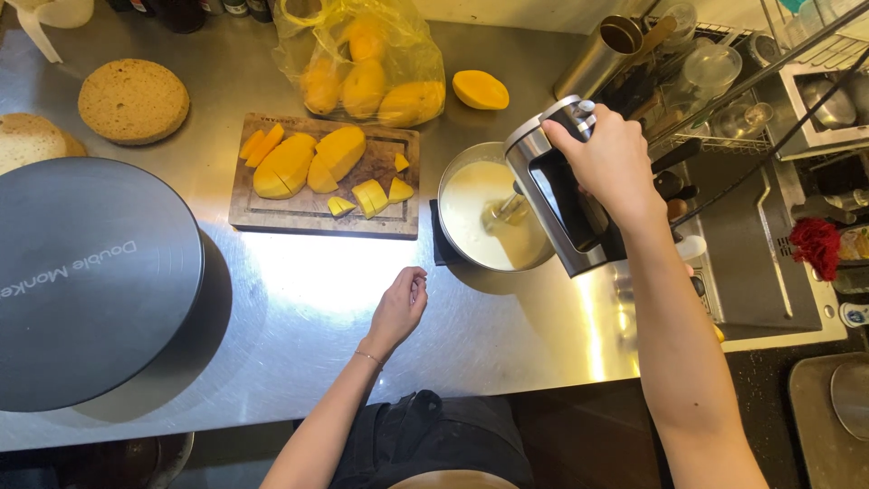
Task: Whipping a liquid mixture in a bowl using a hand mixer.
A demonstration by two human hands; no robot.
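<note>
Hand mixer (566, 195), gripped from above in my right hand (608, 161), holds its beaters upright in a cream-filled bowl (489, 217); my left hand (398, 308) rests loosely curled, holding nothing, on the steel counter (299, 308) nearby.

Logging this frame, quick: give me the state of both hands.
Left hand: loosely curled, holding nothing, resting on the steel counter.
Right hand: closed on the hand mixer, whose beaters sit in the bowl of white cream.

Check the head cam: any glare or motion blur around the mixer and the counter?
Head view: strong glare on the steel counter just below the cutting board; beaters in the bowl of cream are motion-blurred; right hand on the hand mixer and left hand are sharp; round black turntable casts a soft shadow.
</note>
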